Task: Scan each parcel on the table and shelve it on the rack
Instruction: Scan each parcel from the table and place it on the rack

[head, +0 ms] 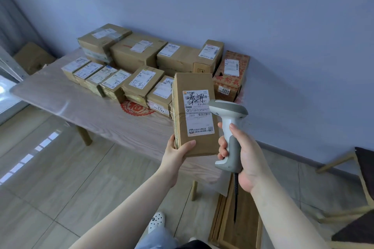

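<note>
At frame centre, the left hand (pixel 178 151) grips the lower end of a labelled cardboard parcel (pixel 194 115), held above the wooden table (pixel 81 107). Just right, the right hand (pixel 240 153) wraps the barcode scanner (pixel 229 131) handle, its head touching the shipping label (pixel 198 113). More parcels (pixel 137 66) crowd the table behind.

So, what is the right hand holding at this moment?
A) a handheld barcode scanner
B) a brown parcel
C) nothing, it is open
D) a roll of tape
A: the right hand grips the handle of a grey and white scanner, its head close to the label of the parcel that the left hand holds up.
</note>
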The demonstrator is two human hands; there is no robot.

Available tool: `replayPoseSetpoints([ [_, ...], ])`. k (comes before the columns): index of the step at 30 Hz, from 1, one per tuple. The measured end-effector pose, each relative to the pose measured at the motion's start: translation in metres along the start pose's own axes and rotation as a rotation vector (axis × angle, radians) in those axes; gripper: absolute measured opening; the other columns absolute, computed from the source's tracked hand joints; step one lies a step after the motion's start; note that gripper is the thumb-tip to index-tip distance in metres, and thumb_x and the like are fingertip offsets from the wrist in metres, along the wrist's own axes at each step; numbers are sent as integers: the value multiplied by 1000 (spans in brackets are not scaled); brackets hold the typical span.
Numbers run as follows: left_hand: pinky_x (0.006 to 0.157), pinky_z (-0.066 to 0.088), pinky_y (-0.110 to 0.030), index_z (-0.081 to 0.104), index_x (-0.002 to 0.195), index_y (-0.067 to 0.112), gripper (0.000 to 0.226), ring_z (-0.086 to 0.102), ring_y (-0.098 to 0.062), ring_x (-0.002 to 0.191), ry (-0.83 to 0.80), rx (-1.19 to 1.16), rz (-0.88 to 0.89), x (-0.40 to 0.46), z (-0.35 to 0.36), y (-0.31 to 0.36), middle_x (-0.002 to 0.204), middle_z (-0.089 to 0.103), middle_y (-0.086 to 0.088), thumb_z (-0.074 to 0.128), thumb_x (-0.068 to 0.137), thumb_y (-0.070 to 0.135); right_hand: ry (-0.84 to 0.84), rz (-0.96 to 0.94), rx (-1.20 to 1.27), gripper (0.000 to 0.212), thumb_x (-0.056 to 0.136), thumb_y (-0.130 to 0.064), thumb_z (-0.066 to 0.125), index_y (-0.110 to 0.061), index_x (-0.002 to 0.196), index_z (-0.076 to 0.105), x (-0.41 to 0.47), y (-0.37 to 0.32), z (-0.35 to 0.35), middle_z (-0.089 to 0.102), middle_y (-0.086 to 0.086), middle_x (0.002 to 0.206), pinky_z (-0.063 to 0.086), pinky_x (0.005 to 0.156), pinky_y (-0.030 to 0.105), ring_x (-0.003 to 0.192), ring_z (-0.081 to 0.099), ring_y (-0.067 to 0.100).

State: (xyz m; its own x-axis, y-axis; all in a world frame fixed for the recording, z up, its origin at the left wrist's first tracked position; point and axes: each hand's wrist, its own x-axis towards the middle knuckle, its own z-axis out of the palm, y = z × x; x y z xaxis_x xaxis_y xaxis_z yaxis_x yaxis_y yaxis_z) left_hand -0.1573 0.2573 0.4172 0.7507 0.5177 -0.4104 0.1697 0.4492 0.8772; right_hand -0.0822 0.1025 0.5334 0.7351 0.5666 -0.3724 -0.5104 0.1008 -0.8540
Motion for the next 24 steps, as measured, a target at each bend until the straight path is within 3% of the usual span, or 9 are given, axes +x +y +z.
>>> replayPoseSetpoints([
  [3,81,53,-17,54,133,23,65,71,-4,97,94,-50,48,-21,-41,15,115,73,5,80,73,28,-72,54,25,34,93,-40,56,-15,113,67,-3,14,24,48,3,67,43,58,26,50,42,11],
  [8,85,51,-21,54,134,21,52,70,-1,92,348,-121,105,-52,-131,34,118,71,4,74,86,23,-206,152,-28,26,96,-35,53,-14,107,65,-4,45,87,46,0,62,36,56,25,48,39,10],
  [14,87,51,-22,50,137,19,53,68,-4,96,598,-216,154,-102,-248,48,124,69,1,72,88,21,-389,263,-104,27,96,-37,52,-14,104,65,-6,97,192,46,-1,60,37,55,26,45,39,10],
  [21,88,52,-23,47,141,21,96,67,-9,106,789,-312,160,-178,-397,64,126,67,2,84,55,46,-578,310,-157,29,93,-45,57,-18,106,61,-13,169,346,50,-3,61,41,52,24,49,44,10],
  [24,83,52,-23,53,132,19,66,67,-10,101,818,-330,178,-205,-461,77,124,67,-1,81,74,36,-601,283,-225,42,80,-51,61,-20,108,59,-15,191,413,50,-4,60,43,49,23,47,45,9],
])
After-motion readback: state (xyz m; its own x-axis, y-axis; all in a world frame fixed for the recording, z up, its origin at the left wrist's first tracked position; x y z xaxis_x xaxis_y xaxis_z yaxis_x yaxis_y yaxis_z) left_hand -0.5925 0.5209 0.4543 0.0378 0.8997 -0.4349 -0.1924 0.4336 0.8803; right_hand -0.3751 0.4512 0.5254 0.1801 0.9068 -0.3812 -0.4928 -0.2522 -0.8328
